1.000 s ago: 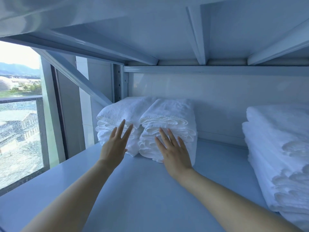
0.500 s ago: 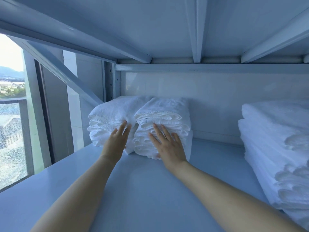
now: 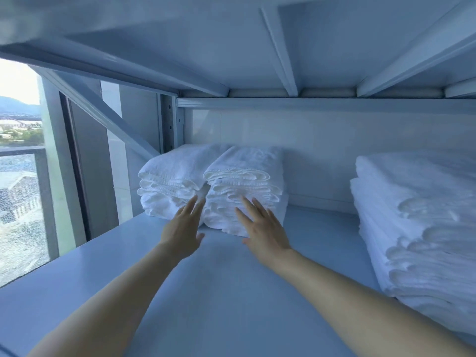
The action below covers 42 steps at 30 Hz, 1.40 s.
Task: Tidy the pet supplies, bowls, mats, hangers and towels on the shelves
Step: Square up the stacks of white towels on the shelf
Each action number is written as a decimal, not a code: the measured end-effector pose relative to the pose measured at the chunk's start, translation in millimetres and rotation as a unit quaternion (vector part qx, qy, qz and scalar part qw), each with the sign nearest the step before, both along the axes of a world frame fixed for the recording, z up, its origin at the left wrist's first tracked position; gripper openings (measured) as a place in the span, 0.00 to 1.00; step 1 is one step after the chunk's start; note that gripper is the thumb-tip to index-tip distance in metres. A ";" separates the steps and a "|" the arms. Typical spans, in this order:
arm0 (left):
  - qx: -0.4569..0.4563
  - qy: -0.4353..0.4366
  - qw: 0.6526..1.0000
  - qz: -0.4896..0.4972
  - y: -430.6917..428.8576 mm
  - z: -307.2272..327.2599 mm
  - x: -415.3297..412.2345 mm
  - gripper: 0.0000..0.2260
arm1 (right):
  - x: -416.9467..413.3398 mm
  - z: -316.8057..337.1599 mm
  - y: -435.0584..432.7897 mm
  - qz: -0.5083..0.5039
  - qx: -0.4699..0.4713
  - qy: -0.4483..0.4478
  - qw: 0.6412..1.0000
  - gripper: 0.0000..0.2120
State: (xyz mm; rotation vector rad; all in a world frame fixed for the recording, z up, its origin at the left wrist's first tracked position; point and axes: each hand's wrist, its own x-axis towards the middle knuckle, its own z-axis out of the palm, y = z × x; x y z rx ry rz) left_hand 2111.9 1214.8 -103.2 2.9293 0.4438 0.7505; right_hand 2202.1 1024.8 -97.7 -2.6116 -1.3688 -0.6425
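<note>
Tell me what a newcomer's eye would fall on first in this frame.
Two bare arms reach in: the left hand and right hand, fingers straight, meet the fronts of the left towel stack and right towel stack, side by side at the back of the shelf. A bigger towel pile fills the right edge; a bright window shows far left.

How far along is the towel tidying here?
Looks done: the tall towel stack, folded on the shelf. In hand: the left hand and right hand press against the left towel stack and middle towel stack. Left: their uneven lower folds; no bowls, mats or hangers show.
</note>
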 end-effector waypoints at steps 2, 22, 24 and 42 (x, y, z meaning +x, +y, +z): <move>-0.012 -0.009 1.000 -0.021 -18.7 4.6 -10.3 0.36 | -8.9 2.1 -18.4 0.003 0.006 0.006 1.000 0.35; 0.018 -0.079 0.983 -0.167 -284.5 15.6 -34.7 0.23 | -77.8 4.8 -286.3 0.003 0.070 -0.095 0.993 0.32; 0.043 -0.112 0.976 -0.181 -311.5 21.0 -31.9 0.20 | -75.0 8.1 -318.1 -0.028 0.053 -0.128 0.990 0.34; 0.230 -0.087 0.959 -0.144 -401.4 9.6 1.7 0.30 | -26.5 -12.1 -418.9 -0.078 0.050 0.027 0.995 0.38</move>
